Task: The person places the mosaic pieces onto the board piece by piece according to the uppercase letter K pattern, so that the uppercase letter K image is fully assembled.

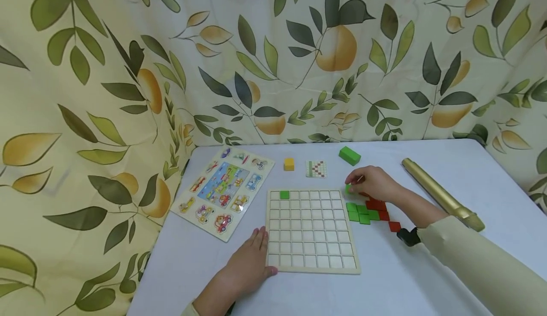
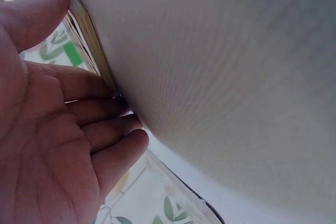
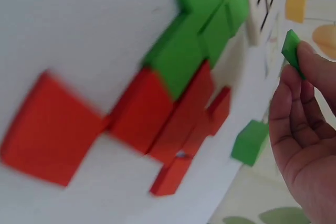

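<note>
With the pale wooden grid board [image 1: 313,236] as the clock's centre and twelve o'clock pointing away from the person, the right hand [image 1: 376,183] is at two o'clock, just beyond the board's edge. Its grip pinches a thin, square green tile [image 3: 290,49] between thumb and fingertips, the tile tilted and raised off the worktop [image 1: 299,294], which is covered in white.

The left hand [image 1: 252,261] is at eight o'clock, its grip unclenched: the fingers are close together against the board's left side, and the thumb touches the near left corner.

On the board, a second square green tile [image 1: 284,195] lies flat toward eleven o'clock, in the far row, second compartment from the left.

Between two and three o'clock, loose green tiles [image 1: 362,209] lie near the board and join loose red tiles [image 1: 384,215]; one red tile is set at the end nearest the right wrist.

Farther out are a white picture board with colourful vehicles [image 1: 220,187] at ten, a yellow block [image 1: 289,164] between eleven and twelve, a small patterned card [image 1: 316,169] at twelve, an oblong green block [image 1: 350,155] at one, and a long gold-coloured tube [image 1: 442,195] between two and three.
</note>
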The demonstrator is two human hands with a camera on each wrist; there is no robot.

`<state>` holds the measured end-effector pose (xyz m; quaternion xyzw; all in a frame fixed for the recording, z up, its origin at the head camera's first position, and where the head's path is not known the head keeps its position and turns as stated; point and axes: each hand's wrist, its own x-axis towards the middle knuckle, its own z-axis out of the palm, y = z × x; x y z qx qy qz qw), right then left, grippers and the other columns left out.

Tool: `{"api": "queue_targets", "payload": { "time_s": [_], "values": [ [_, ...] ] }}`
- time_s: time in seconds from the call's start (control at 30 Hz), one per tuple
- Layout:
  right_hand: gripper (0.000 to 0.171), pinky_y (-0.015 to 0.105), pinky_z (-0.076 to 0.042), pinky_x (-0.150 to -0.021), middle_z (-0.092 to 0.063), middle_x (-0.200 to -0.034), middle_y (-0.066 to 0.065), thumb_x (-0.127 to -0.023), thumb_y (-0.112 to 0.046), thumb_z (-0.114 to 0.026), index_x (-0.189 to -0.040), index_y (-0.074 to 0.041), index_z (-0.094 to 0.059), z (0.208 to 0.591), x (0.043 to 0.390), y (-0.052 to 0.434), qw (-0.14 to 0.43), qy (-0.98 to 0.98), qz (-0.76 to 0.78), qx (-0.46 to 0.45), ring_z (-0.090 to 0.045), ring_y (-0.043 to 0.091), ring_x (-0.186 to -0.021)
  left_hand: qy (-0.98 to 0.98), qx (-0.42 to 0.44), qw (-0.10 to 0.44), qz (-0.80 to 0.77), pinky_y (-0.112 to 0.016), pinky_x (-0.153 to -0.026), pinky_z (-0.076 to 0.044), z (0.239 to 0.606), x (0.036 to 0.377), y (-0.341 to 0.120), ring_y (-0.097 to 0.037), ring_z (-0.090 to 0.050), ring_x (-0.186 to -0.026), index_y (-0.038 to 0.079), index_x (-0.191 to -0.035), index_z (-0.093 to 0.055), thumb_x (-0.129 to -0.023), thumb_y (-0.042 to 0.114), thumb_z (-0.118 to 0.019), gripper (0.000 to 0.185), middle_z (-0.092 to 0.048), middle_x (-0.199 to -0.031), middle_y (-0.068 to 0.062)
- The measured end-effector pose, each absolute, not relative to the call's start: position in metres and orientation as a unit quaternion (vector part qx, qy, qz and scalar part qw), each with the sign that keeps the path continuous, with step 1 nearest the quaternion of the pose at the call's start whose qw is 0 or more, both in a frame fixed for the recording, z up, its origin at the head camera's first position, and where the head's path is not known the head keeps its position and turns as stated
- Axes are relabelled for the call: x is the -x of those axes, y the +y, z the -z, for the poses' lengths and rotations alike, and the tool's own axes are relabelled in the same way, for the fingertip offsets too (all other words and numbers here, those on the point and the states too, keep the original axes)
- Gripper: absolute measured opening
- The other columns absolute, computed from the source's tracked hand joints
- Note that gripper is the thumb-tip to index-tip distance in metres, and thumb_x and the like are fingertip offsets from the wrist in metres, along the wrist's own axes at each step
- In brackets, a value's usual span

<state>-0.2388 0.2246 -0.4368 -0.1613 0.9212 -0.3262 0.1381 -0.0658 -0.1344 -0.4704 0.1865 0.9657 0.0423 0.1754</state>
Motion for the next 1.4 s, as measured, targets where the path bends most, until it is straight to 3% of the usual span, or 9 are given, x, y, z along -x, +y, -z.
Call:
{"api": "queue_targets", "payload": {
  "time_s": [0.67,0.87,1.4],
  "values": [
    [0.016,0.033,-0.053,-0.073,-0.07,-0.093,0.001,-0.089,-0.009,-0.078,-0.104,-0.003,-0.074,0.443,0.255,0.157,0.13,0.893,0.36,0.238,-0.061,0.019,-0.083,0.964,-0.183,0.188,-0.038,-0.042,-0.12,-0.026,0.467,0.067,-0.132,-0.033,-0.02,-0.151,-0.004,-0.155,-0.031,-0.094,0.055,-0.061,0.09,-0.023,-0.164,-0.019],
    [0.013,0.035,-0.053,-0.078,-0.07,-0.094,0.0,-0.088,-0.009,-0.078,-0.1,-0.006,-0.075,0.443,0.257,0.138,0.125,0.89,0.352,0.26,-0.063,0.019,-0.088,0.965,-0.181,0.188,-0.038,-0.042,-0.119,-0.027,0.468,0.068,-0.131,-0.033,-0.02,-0.151,-0.004,-0.155,-0.031,-0.095,0.056,-0.06,0.09,-0.023,-0.164,-0.019],
    [0.008,0.033,-0.054,-0.077,-0.07,-0.088,-0.004,-0.088,-0.008,-0.079,-0.095,-0.008,-0.076,0.457,0.251,0.094,0.156,0.87,0.374,0.28,-0.064,0.015,-0.085,0.962,-0.191,0.19,-0.037,-0.042,-0.119,-0.027,0.469,0.069,-0.136,-0.034,-0.019,-0.151,-0.005,-0.154,-0.032,-0.095,0.056,-0.059,0.089,-0.022,-0.164,-0.02]
  ]
}}
